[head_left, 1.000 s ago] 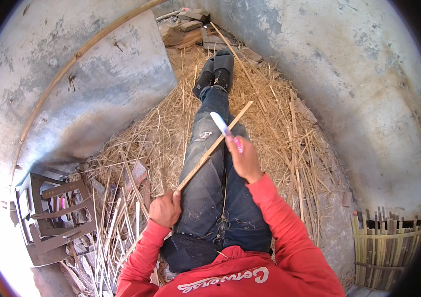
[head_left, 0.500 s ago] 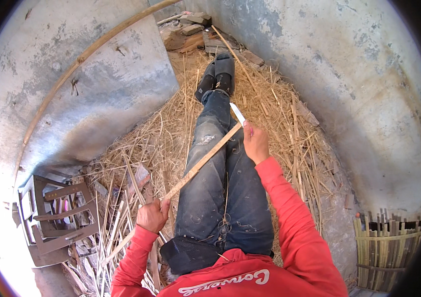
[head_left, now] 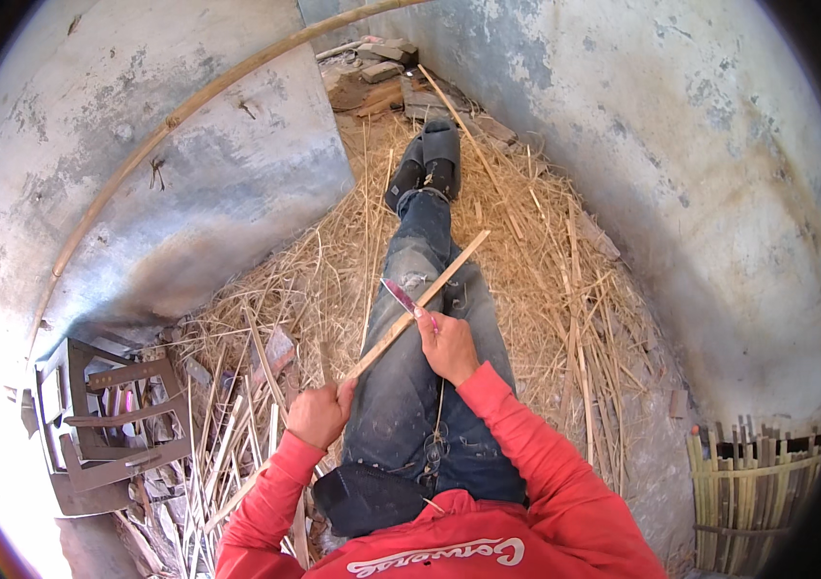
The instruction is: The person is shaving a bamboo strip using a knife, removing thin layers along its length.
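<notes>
Hands are working apart from each other over your lap, each clamped on its own thing. Your left hand (head_left: 321, 413) is gripping the near end of a long bamboo strip (head_left: 417, 305), fingers wrapped fully around it, just beside your left thigh. That strip is running up and away from this hand, slanting across your jeans (head_left: 420, 386) toward the right, with its far end hanging free above your outstretched legs. Your right hand (head_left: 447, 345) is sitting further along the strip, closed around the handle of a knife (head_left: 401, 295), and the blade is pointing up and to the left of that hand, lying against the strip about midway along its length. Whether the edge is biting into the bamboo is too small to tell. Both red sleeves (head_left: 536, 463) are coming in from the lower edge toward the hands. Beyond your right hand your legs are stretching away to a pair of dark shoes (head_left: 427, 162), crossed close together. Straw and thin shavings (head_left: 545, 280) are lying all around your legs, on both sides of the hands. Left of your left hand, a bundle of split bamboo slats (head_left: 227, 454) is lying on the ground, and further left a dark metal frame (head_left: 106, 425) is standing. Far to the right of your right hand, a woven bamboo panel (head_left: 753, 492) is leaning near the grey wall (head_left: 681, 174). A long curved bamboo pole (head_left: 188, 111) is resting against the wall well beyond your left hand.
</notes>
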